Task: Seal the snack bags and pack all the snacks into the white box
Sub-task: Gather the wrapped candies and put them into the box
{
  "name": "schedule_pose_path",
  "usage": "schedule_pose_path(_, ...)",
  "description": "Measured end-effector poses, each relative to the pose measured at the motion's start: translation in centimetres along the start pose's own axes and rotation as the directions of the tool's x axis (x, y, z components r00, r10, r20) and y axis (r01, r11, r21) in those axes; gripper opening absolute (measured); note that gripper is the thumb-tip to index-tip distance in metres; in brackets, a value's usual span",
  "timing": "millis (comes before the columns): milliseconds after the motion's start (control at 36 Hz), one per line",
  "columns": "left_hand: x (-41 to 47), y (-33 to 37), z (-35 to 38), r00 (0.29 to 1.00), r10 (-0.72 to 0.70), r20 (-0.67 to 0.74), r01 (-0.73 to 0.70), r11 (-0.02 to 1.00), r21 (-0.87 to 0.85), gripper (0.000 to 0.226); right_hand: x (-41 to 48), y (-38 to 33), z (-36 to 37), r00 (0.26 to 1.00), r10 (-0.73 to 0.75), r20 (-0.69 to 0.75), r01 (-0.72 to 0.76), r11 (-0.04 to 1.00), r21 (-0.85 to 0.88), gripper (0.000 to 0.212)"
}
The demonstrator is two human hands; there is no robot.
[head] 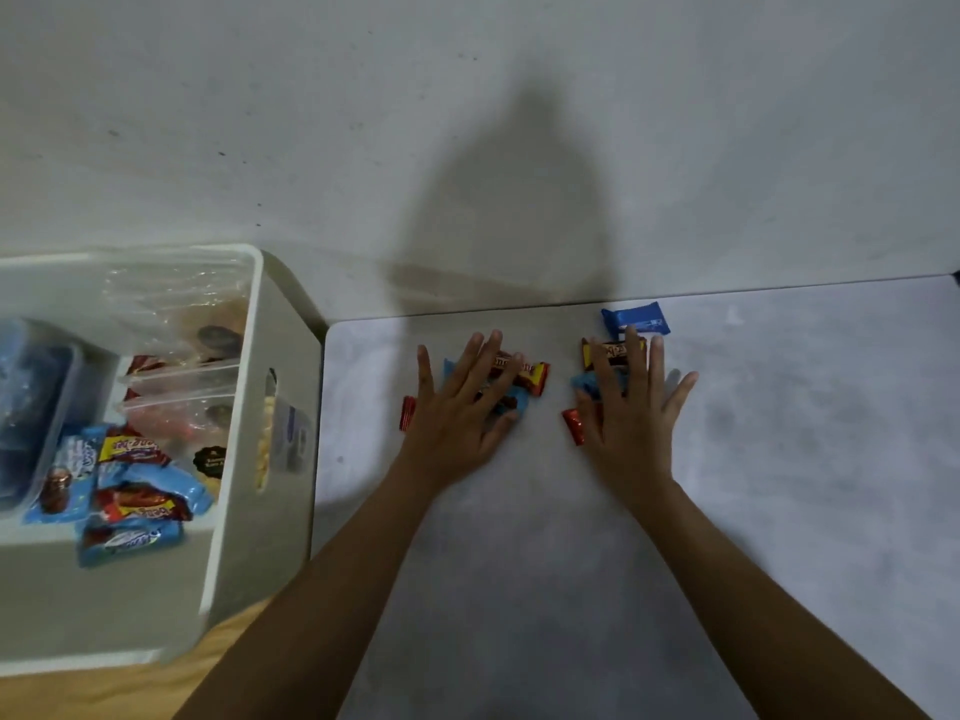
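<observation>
My left hand, right hand flat, fingers spread over 2 snack piles on surface. Best: rake together, catch blue packet, scoop into white box.

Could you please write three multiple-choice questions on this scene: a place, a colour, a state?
1. The white box stands: A) left of the table; B) right of it; C) on it.
2. The packet beyond the right hand is: A) green; B) dark blue; C) white.
3. The left hand is: A) a fist; B) flat, fingers spread on wrapped snacks; C) lifting a bag.
1 A: it sits past the table's left edge. 2 B: dark blue wrapper. 3 B: straight fingers cover the pile.
</observation>
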State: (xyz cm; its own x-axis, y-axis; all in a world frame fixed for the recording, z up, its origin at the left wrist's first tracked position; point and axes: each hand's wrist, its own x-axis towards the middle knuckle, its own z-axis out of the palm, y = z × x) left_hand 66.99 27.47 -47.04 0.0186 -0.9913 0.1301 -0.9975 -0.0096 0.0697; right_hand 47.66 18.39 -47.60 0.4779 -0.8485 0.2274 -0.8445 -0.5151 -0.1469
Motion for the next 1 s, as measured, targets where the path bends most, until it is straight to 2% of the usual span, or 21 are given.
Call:
schedule_pose_path(139,2.6,0.5,0.7,1.0,0.01,0.029,-0.009,0.999,-0.041,0.054,1.9,1.7,0.0,1.0,0.003,0.017,-0.003,0.999,0.043,0.042)
schedule_pose_path(333,4.0,0.8,0.7,0.995,-0.046,0.089,0.055,0.994,-0.092,0.051,3.9,2.3,-0.5,0.985,0.081,0.149,-0.104,0.982,0.156,0.066)
schedule_pose_path(556,4.0,0.7,0.7,0.998,-0.056,0.036,0.061,0.986,-0.153,0.049,4.2,2.2,-0.5,0.989,0.081,0.123,-0.109,0.966,0.234,0.073)
schedule_pose_path(722,3.7,0.7,0.5,0.996,-0.092,0.003,0.09,0.976,-0.197,0.053,4.7,2.0,-0.6,0.996,0.024,0.09,-0.045,0.97,0.239,0.076)
schedule_pose_path(806,3.6,0.7,0.5,0.992,-0.115,-0.043,0.104,0.974,-0.204,0.054,4.6,1.9,-0.7,0.991,0.055,0.123,-0.089,0.953,0.289,0.079)
schedule_pose_path(1000,3.5,0.6,0.2,0.983,-0.135,-0.127,0.114,0.981,-0.158,0.06,3.9,1.9,-0.1,0.997,0.043,0.062,-0.059,0.957,0.284,0.055)
